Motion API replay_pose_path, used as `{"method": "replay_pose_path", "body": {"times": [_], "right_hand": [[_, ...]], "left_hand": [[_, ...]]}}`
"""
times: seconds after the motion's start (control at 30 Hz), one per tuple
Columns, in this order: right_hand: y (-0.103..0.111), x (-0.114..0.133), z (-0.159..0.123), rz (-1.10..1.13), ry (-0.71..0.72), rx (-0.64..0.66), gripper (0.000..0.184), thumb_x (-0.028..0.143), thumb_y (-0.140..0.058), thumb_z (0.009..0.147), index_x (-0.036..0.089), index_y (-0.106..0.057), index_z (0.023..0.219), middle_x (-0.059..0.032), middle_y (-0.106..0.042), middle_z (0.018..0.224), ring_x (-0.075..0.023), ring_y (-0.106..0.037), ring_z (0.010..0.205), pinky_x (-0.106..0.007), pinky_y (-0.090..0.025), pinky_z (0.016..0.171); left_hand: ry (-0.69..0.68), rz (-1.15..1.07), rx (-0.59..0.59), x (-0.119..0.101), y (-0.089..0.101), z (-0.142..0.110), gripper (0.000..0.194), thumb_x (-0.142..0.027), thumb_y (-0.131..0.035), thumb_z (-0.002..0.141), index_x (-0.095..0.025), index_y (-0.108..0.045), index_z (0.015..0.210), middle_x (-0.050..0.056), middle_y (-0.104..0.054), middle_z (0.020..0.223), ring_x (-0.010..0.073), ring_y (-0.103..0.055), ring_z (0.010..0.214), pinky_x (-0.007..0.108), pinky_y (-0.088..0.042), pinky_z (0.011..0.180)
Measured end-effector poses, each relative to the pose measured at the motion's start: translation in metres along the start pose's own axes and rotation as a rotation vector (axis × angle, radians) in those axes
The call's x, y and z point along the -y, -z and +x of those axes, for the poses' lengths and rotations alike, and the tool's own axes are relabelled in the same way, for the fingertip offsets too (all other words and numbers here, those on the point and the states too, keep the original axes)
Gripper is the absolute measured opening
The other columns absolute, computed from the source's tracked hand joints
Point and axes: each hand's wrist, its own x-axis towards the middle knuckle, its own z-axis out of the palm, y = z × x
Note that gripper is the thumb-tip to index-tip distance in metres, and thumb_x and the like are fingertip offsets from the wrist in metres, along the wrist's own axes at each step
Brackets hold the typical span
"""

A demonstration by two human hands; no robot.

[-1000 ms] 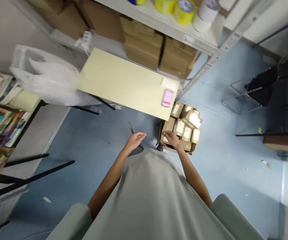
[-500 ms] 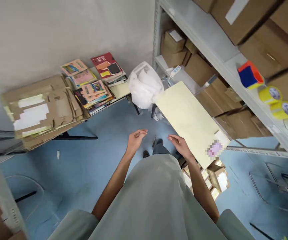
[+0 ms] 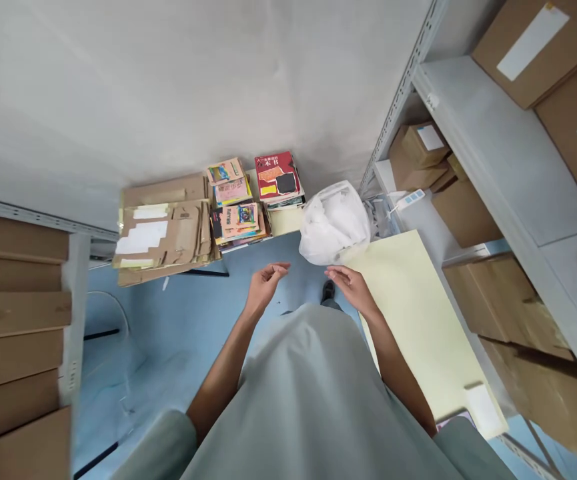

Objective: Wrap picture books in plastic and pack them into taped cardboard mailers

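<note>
My left hand (image 3: 264,285) hangs in the air in front of my body, over the blue floor, with loosely bent fingers and nothing visible in it. Opposite it, my right hand (image 3: 351,287) is also bare, its fingers reaching inward near the left edge of the cream table (image 3: 418,313). A gap lies between the two hands. Just beyond the right hand is a white plastic bag (image 3: 335,223), bulging over a bin-like shape. Farther off on a narrow table are a stack with a red book (image 3: 277,176) on top and piles of colourful booklets (image 3: 238,220).
Flattened cardboard boxes (image 3: 183,233) lie stacked left of the booklets. Shelving with cartons (image 3: 18,313) stands at left. On the right, a grey shelf (image 3: 513,140) holds more boxes and a power strip (image 3: 411,199). A white card-like item (image 3: 483,408) sits on the cream table.
My view has turned to the left, bringing the left shelving in and pushing the yellow tape rolls out of sight. I have come nearer the bag; both hands keep much the same pose.
</note>
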Motion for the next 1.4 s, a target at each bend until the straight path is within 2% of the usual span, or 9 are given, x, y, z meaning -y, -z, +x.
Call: {"method": "replay_pose_path", "body": {"times": [0.17,0.3,0.43,0.6,0.73,0.87,1.1,1.3,1.4], "right_hand": [[0.018,0.019,0.056,-0.029,0.001,0.068,0.054,0.074,-0.078,0.094,0.025,-0.082,0.116,-0.0125,-0.088,0.122,-0.0325,-0.083,0.123,-0.052,-0.062,0.117],[0.020,0.028,0.096,-0.036,-0.031,0.117,0.053,0.073,-0.077,0.095,0.024,-0.082,0.116,-0.0136,-0.087,0.122,-0.0320,-0.083,0.123,-0.050,-0.062,0.117],[0.011,0.036,0.132,-0.084,-0.058,0.143,0.051,0.072,-0.076,0.095,0.025,-0.082,0.114,-0.0125,-0.088,0.122,-0.0313,-0.082,0.123,-0.050,-0.062,0.117],[-0.014,0.045,0.175,-0.130,-0.087,0.158,0.053,0.073,-0.078,0.093,0.024,-0.081,0.112,-0.0129,-0.088,0.120,-0.0315,-0.083,0.121,-0.049,-0.063,0.115],[-0.041,0.051,0.207,-0.161,-0.120,0.120,0.056,0.074,-0.079,0.090,0.023,-0.081,0.112,-0.0138,-0.088,0.121,-0.0320,-0.083,0.122,-0.048,-0.062,0.116],[-0.077,0.062,0.243,-0.196,-0.124,0.067,0.056,0.075,-0.079,0.090,0.024,-0.082,0.112,-0.0126,-0.088,0.120,-0.0323,-0.084,0.119,-0.050,-0.062,0.116],[-0.157,0.083,0.320,-0.267,-0.099,0.100,0.054,0.074,-0.079,0.092,0.026,-0.083,0.116,-0.0101,-0.087,0.123,-0.0309,-0.082,0.120,-0.049,-0.062,0.116],[-0.224,0.077,0.397,-0.397,-0.023,0.180,0.060,0.070,-0.076,0.096,0.024,-0.079,0.134,-0.0130,-0.080,0.142,-0.0306,-0.077,0.130,-0.047,-0.062,0.116],[-0.251,0.070,0.439,-0.472,0.009,0.185,0.069,0.064,-0.079,0.097,0.023,-0.070,0.153,-0.0146,-0.067,0.162,-0.0333,-0.068,0.146,-0.049,-0.060,0.120]], "left_hand": [[0.022,0.003,-0.036,-0.017,-0.019,0.033,0.034,-0.056,-0.074,0.078,-0.022,-0.078,0.075,0.014,-0.086,0.121,0.0369,-0.074,0.120,0.051,-0.054,0.112],[0.057,-0.005,-0.057,-0.021,-0.020,0.054,0.034,-0.056,-0.074,0.078,-0.022,-0.079,0.076,0.013,-0.086,0.122,0.0367,-0.074,0.119,0.050,-0.054,0.113],[0.083,-0.022,-0.057,-0.016,-0.007,0.082,0.032,-0.055,-0.074,0.079,-0.023,-0.080,0.078,0.011,-0.086,0.122,0.0366,-0.075,0.120,0.050,-0.056,0.111],[0.054,-0.102,-0.075,0.000,0.024,0.133,0.025,-0.047,-0.075,0.077,-0.024,-0.082,0.084,0.011,-0.086,0.120,0.0354,-0.075,0.123,0.050,-0.057,0.112],[0.045,-0.133,-0.065,0.010,0.051,0.181,0.030,-0.049,-0.077,0.076,-0.023,-0.082,0.090,0.012,-0.086,0.113,0.0336,-0.077,0.116,0.049,-0.057,0.111],[0.043,-0.130,-0.039,0.009,0.084,0.227,0.037,-0.050,-0.077,0.076,-0.022,-0.083,0.098,0.011,-0.086,0.110,0.0305,-0.078,0.103,0.046,-0.061,0.100],[0.031,-0.133,-0.119,0.004,0.158,0.293,0.034,-0.046,-0.079,0.081,-0.022,-0.079,0.104,0.011,-0.084,0.112,0.0318,-0.078,0.111,0.046,-0.062,0.104],[0.001,-0.016,-0.326,0.013,0.208,0.348,0.053,-0.039,-0.078,0.091,-0.018,-0.067,0.138,0.021,-0.067,0.151,0.0338,-0.070,0.133,0.045,-0.059,0.109],[0.005,0.012,-0.397,0.018,0.219,0.383,0.060,-0.043,-0.084,0.091,-0.016,-0.063,0.139,0.024,-0.062,0.154,0.0360,-0.065,0.137,0.046,-0.056,0.114]]}}
